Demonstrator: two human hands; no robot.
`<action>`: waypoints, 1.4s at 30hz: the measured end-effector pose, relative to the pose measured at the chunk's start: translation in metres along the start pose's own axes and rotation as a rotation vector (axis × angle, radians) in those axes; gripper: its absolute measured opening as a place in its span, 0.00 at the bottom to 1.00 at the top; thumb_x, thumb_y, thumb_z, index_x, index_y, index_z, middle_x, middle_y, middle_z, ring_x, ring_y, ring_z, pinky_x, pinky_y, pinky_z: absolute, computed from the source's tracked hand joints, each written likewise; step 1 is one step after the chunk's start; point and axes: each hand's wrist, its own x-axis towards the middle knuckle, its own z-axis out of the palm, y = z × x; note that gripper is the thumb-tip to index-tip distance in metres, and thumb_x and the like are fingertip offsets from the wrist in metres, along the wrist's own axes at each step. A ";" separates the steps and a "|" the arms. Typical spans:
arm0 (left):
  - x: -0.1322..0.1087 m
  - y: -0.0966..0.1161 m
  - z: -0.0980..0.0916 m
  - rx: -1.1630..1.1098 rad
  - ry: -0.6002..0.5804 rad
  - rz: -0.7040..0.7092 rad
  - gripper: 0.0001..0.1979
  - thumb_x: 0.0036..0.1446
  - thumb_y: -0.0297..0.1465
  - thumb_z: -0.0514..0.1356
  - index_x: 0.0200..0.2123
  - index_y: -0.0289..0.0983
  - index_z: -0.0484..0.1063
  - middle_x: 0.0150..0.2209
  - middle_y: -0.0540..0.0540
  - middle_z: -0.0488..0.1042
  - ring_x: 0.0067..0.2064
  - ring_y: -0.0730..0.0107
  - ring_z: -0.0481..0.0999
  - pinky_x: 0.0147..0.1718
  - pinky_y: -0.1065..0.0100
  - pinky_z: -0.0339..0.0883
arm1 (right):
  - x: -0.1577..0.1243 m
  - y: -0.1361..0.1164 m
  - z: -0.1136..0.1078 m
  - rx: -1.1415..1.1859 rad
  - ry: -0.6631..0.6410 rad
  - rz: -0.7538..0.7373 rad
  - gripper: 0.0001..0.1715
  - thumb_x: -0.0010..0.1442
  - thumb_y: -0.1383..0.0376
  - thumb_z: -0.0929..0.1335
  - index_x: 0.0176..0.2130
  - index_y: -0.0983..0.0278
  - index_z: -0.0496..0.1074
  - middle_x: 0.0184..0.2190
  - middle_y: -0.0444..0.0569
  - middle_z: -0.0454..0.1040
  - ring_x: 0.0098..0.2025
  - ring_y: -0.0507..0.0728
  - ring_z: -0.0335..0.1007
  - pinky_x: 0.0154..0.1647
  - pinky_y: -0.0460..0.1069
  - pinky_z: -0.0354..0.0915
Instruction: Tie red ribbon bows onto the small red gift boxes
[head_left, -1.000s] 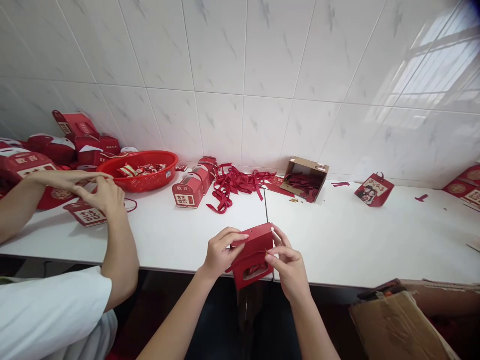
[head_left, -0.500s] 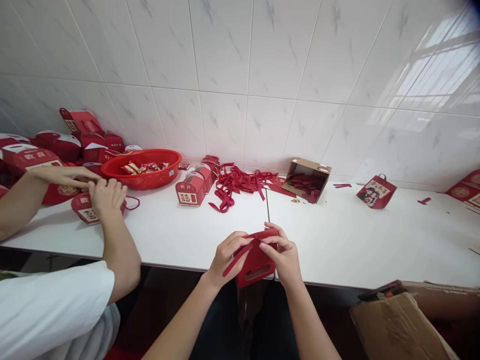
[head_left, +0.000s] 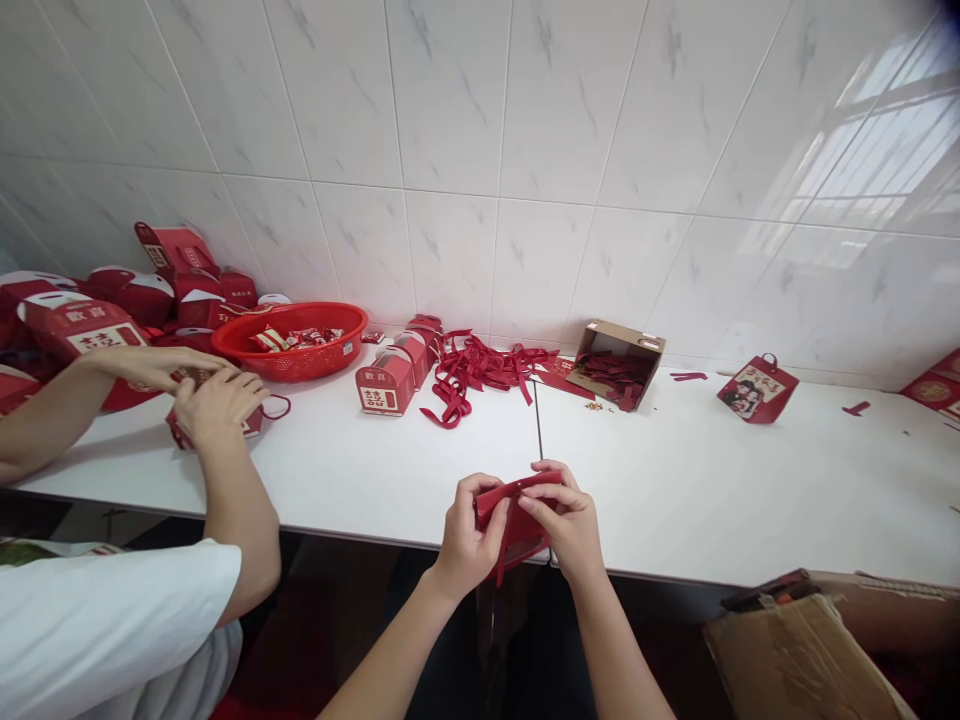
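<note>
While the red carton is between them by the white table's near edge, the left hand and right hand pinch its upper edge from both sides, apparently to steady it.

My view of the red box is half blocked by the left hand and right hand; what their fingertips pinch, I can't tell. A co-worker's right hand covers most of another box. The sleeve, carton and far-right boxes run out of sight. Those gold bits are too tiny to name.
</note>
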 end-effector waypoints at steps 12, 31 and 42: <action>-0.007 0.002 -0.005 -0.131 -0.118 0.029 0.05 0.62 0.25 0.50 0.41 0.38 0.59 0.41 0.44 0.67 0.43 0.68 0.71 0.41 0.64 0.66 | -0.007 0.002 0.004 -0.059 0.059 -0.132 0.02 0.49 0.64 0.74 0.27 0.59 0.78 0.40 0.50 0.69 0.46 0.59 0.66 0.44 0.54 0.66; -0.032 0.019 -0.034 0.250 -0.094 -0.253 0.07 0.55 0.33 0.60 0.30 0.37 0.65 0.29 0.50 0.70 0.32 0.70 0.71 0.34 0.67 0.67 | -0.024 -0.009 0.004 -0.070 0.150 -0.199 0.13 0.50 0.65 0.73 0.31 0.62 0.64 0.29 0.44 0.67 0.32 0.53 0.65 0.34 0.49 0.62; -0.015 0.063 -0.087 -0.078 0.012 0.135 0.08 0.55 0.21 0.58 0.34 0.39 0.74 0.34 0.47 0.76 0.37 0.69 0.77 0.36 0.68 0.72 | -0.047 -0.026 0.000 -0.142 -0.065 -0.396 0.14 0.50 0.70 0.74 0.32 0.60 0.65 0.29 0.44 0.67 0.32 0.54 0.65 0.31 0.49 0.61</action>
